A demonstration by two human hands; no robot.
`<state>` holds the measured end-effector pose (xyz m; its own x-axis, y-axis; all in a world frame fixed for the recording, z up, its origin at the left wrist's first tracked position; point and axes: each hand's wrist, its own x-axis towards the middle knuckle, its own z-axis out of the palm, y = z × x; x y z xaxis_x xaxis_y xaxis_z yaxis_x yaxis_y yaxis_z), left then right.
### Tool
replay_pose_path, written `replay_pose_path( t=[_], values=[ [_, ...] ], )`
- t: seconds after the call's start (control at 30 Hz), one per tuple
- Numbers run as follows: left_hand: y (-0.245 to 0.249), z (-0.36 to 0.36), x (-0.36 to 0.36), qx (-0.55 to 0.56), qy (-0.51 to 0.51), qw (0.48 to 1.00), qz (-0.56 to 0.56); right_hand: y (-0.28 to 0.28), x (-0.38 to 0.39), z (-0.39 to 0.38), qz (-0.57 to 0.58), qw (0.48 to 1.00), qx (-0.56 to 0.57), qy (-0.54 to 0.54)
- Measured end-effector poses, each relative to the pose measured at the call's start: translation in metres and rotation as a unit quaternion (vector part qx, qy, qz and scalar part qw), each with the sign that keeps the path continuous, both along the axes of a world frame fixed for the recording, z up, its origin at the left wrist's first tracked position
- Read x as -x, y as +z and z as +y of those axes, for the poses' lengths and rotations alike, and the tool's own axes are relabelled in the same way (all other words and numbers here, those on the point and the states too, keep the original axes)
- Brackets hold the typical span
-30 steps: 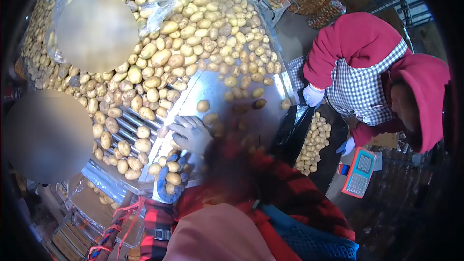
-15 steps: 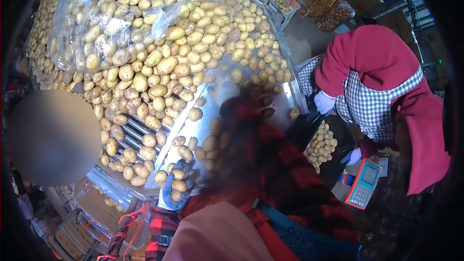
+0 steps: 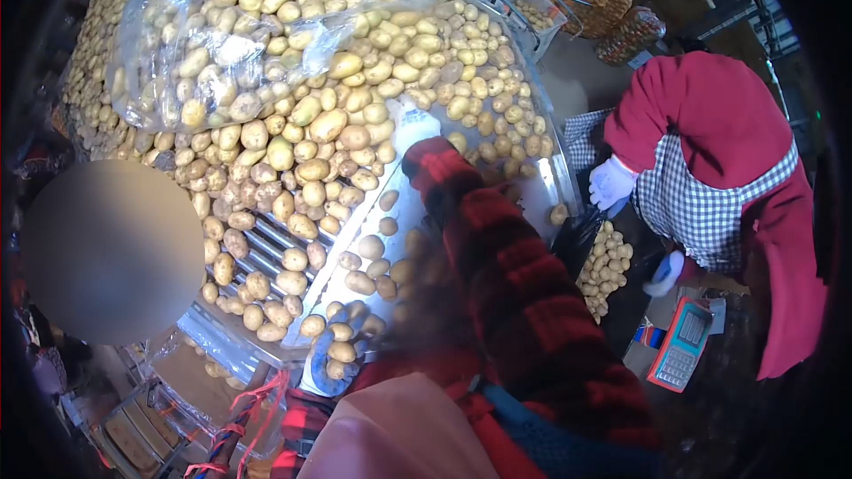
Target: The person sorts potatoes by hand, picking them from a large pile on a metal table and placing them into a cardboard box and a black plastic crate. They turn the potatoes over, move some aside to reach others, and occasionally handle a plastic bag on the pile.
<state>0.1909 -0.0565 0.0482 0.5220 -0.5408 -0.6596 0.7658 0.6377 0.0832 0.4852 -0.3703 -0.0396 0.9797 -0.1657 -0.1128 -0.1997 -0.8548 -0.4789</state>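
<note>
Left hand at near table edge, cupped around small potatoes. Right hand reaches far to potato heap edge; grip not visible. Bare table strip beside sleeve open; co-worker crowds right edge.

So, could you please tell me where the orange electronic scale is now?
The orange electronic scale sits at the lower right of the head view, just below the co-worker's lower gloved hand and right of the black bag of potatoes.
</note>
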Motion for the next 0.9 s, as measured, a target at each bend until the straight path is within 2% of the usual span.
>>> replay_pose_path(
  t=[0.03, 0.1, 0.13, 0.17, 0.2, 0.23, 0.27, 0.3, 0.37, 0.4, 0.43, 0.47, 0.5, 0.53, 0.57, 0.6, 0.63, 0.67, 0.7, 0.73, 0.77, 0.83, 0.87, 0.9],
  values=[
    [0.000, 0.002, 0.003, -0.001, 0.005, 1.000, -0.001, -0.001, 0.000, -0.002, -0.001, 1.000, 0.000, 0.001],
    [0.000, 0.004, 0.003, 0.005, 0.014, 1.000, -0.003, 0.002, -0.007, -0.005, 0.066, 0.995, -0.005, 0.071],
    [0.000, 0.005, 0.004, 0.008, 0.021, 1.000, -0.004, 0.014, -0.003, -0.007, 0.130, 0.987, -0.089, 0.031],
    [0.001, 0.006, 0.004, 0.011, 0.029, 1.000, -0.003, 0.000, -0.004, -0.005, 0.129, 0.987, -0.088, 0.035],
    [-0.002, 0.006, 0.005, 0.018, 0.036, 0.999, -0.003, -0.004, -0.004, 0.002, 0.023, 0.968, -0.238, 0.081],
    [-0.005, 0.006, 0.006, 0.030, 0.045, 0.999, 0.000, -0.008, -0.004, 0.006, -0.080, 0.913, -0.381, 0.123],
    [-0.017, 0.012, 0.013, 0.029, 0.047, 0.998, 0.001, -0.013, -0.011, 0.020, 0.009, 0.956, -0.292, 0.025],
    [-0.036, 0.021, 0.019, 0.023, 0.033, 0.999, -0.016, 0.023, -0.013, 0.048, 0.098, 0.973, -0.195, -0.074],
    [-0.054, 0.027, 0.029, 0.015, 0.013, 0.999, -0.025, -0.031, -0.028, 0.053, 0.041, 0.934, -0.326, -0.141],
    [-0.058, 0.028, 0.029, 0.165, 0.042, 0.985, 0.042, 0.010, -0.010, 0.066, 0.016, 0.967, -0.189, -0.172],
    [-0.047, 0.021, 0.017, 0.310, 0.072, 0.942, 0.104, 0.010, -0.011, 0.062, 0.011, 0.966, -0.193, -0.173],
    [-0.031, 0.017, 0.012, 0.353, 0.098, 0.910, 0.195, 0.011, -0.011, 0.053, 0.043, 0.979, -0.171, -0.106],
    [-0.025, 0.021, 0.008, 0.351, 0.097, 0.911, 0.193, 0.007, -0.007, 0.041, 0.077, 0.985, -0.147, -0.039],
    [-0.022, 0.025, 0.007, 0.239, 0.046, 0.955, 0.168, 0.018, 0.004, 0.030, 0.084, 0.975, -0.205, -0.028],
    [-0.018, 0.028, 0.010, 0.122, -0.004, 0.982, 0.143, 0.030, 0.008, 0.019, 0.112, 0.981, -0.154, 0.026],
    [0.007, 0.007, 0.010, -0.086, -0.052, 0.994, -0.032, -0.001, 0.001, 0.017, 0.106, 0.981, -0.153, 0.060],
    [-0.011, 0.017, 0.019, -0.085, -0.051, 0.994, -0.038, -0.031, -0.010, 0.014, 0.096, 0.979, -0.152, 0.093],
    [-0.043, 0.035, 0.033, -0.015, -0.038, 0.998, -0.053, -0.018, -0.006, 0.017, 0.090, 0.980, -0.151, 0.094],
    [-0.059, 0.048, 0.041, 0.055, -0.028, 0.996, -0.065, 0.004, 0.005, 0.019, 0.146, 0.955, -0.254, 0.033],
    [-0.045, 0.045, 0.037, 0.033, -0.038, 0.996, -0.079, 0.025, 0.020, 0.021, 0.200, 0.914, -0.353, -0.029],
    [-0.023, 0.039, 0.029, 0.036, -0.041, 0.995, -0.079, 0.040, 0.039, 0.018, 0.181, 0.871, -0.451, -0.069],
    [0.009, 0.024, 0.018, 0.018, -0.001, 0.998, -0.058, 0.046, 0.094, 0.014, 0.107, 0.704, -0.681, -0.171],
    [-0.010, 0.027, 0.020, 0.055, 0.014, 0.995, -0.083, 0.032, 0.118, 0.000, 0.126, 0.635, -0.760, -0.058],
    [-0.007, 0.019, 0.017, 0.028, 0.017, 0.993, -0.109, 0.017, 0.140, -0.012, 0.139, 0.549, -0.822, 0.057]
  ],
)
